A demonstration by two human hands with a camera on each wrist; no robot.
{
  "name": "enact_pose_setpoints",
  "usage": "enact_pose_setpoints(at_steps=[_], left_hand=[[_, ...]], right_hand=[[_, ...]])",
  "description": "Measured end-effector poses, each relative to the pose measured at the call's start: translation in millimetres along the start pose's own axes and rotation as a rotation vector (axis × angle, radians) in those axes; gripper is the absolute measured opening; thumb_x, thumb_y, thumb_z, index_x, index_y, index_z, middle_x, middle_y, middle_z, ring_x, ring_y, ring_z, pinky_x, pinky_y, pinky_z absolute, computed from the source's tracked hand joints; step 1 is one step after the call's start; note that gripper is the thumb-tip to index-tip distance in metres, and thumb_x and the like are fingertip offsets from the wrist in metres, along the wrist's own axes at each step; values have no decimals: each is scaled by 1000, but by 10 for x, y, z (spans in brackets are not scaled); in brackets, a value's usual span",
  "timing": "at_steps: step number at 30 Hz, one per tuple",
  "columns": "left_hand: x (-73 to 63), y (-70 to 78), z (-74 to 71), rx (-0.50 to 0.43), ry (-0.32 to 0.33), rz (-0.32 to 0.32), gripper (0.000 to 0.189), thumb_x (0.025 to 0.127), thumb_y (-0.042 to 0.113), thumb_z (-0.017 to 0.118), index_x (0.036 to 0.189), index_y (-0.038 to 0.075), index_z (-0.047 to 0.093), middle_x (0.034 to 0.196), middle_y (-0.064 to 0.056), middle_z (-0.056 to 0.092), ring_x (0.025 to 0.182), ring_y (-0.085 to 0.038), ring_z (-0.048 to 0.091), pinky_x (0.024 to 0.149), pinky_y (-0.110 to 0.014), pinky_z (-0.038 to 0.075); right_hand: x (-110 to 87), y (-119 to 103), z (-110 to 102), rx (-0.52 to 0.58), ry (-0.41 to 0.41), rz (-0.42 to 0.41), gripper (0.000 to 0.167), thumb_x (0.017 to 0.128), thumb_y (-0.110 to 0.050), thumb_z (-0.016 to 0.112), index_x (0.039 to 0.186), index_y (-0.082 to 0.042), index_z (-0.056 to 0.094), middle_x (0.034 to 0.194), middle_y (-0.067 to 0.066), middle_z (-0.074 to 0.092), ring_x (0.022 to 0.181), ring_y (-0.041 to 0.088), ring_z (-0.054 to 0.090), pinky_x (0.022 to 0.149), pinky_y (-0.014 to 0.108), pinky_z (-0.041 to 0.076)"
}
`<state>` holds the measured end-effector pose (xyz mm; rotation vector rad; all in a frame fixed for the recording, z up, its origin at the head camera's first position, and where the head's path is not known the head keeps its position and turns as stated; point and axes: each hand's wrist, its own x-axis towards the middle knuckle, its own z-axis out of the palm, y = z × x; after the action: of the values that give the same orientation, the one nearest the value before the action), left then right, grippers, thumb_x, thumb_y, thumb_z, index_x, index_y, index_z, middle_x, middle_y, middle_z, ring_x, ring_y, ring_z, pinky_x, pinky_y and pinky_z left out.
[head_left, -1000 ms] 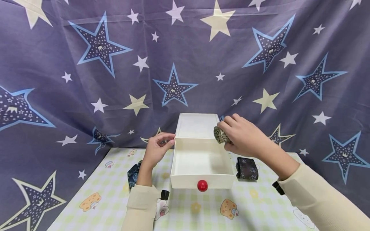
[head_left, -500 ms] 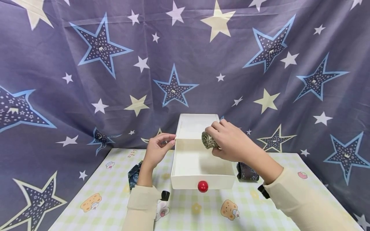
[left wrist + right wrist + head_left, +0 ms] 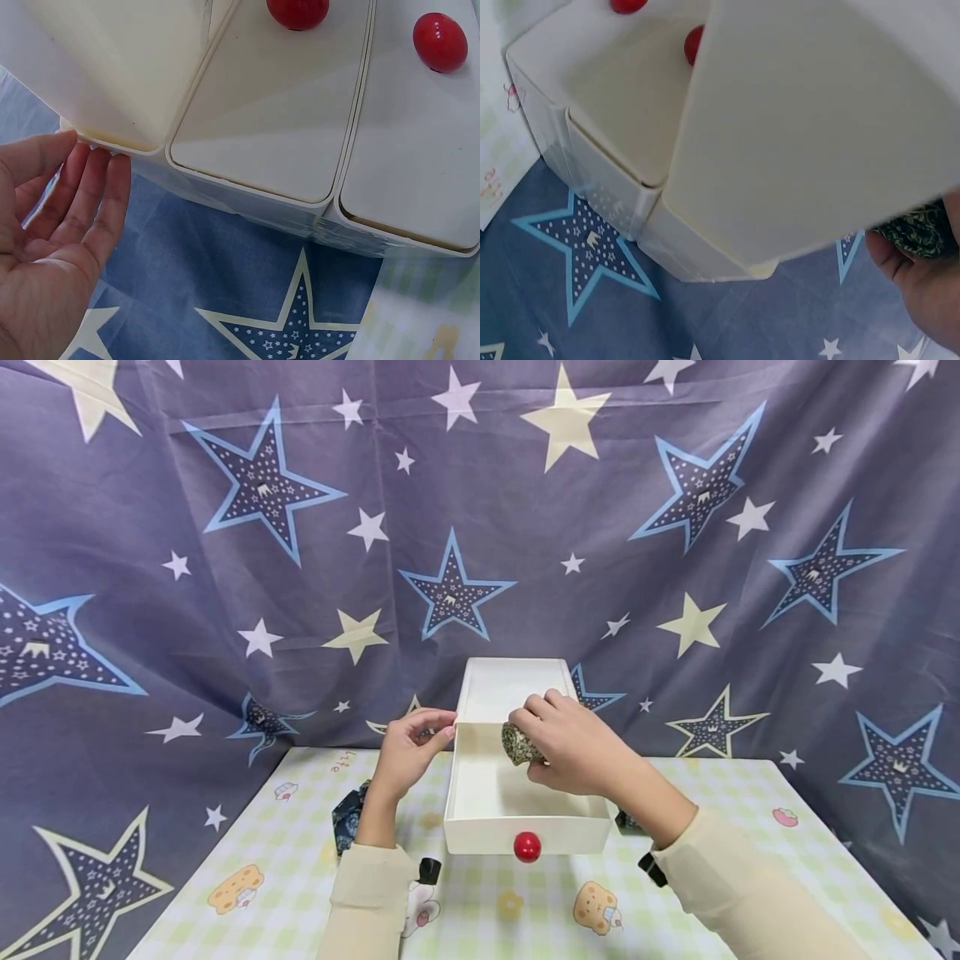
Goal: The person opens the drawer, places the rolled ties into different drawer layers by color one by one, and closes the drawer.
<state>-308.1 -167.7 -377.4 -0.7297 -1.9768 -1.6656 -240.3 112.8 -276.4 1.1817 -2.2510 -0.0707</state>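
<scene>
Well, in the head view my right hand [image 3: 577,745] grips a rolled patterned cloth [image 3: 521,745], fingers curled over its top and thumb beneath, and the roll hangs over the open drawer [image 3: 483,837], toward its back; whether it dips below the rim I cannot tell. A red knob [image 3: 527,847] sits on the drawer's front. My left hand [image 3: 402,756] holds the left edge of the white cabinet [image 3: 513,687] between thumb and fingers. Beside my left forearm [image 3: 377,820] a dark blue patterned bundle [image 3: 347,818] lies on the checked tablecloth [image 3: 285,839]; a dark bundle [image 3: 627,823] on the other side is mostly hidden by my right arm [image 3: 656,803].

In the left wrist view my thumb and fingertips meet the cabinet's rim by the open drawer, the fingers slightly apart. Next to it are two closed drawers [image 3: 262,109], each with a red knob.

In the right wrist view the drawer's wall covers much; past its edge my thumb presses the roll, and how my other fingers lie there I cannot tell.
</scene>
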Motion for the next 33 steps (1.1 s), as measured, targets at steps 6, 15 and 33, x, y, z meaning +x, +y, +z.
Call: enact_pose_setpoints(at_steps=[6, 15, 33], left_hand=[[15, 16, 18, 0, -3, 6, 24, 90, 10, 80, 112, 2, 76, 112, -15, 71, 100, -16, 67, 74, -22, 53], [35, 3, 11, -1, -5, 12, 23, 91, 9, 79, 113, 1, 76, 113, -15, 72, 100, -16, 67, 77, -23, 54], [-4, 21, 10, 2, 7, -15, 25, 90, 9, 79, 113, 1, 76, 114, -16, 71, 103, -23, 68, 80, -26, 54]], right_hand=[[12, -62, 60, -9, -16, 1, 50, 69, -19, 80, 114, -11, 61, 98, 2, 57, 86, 25, 51, 78, 38, 46], [69, -74, 158, 2, -120, 13, 47, 73, -19, 81, 116, -11, 62, 98, 3, 58, 88, 25, 53, 81, 38, 48], [66, -75, 376, -82, -209, 12, 53, 78, -31, 89, 120, -10, 63, 106, 6, 62, 94, 25, 57, 87, 38, 52]])
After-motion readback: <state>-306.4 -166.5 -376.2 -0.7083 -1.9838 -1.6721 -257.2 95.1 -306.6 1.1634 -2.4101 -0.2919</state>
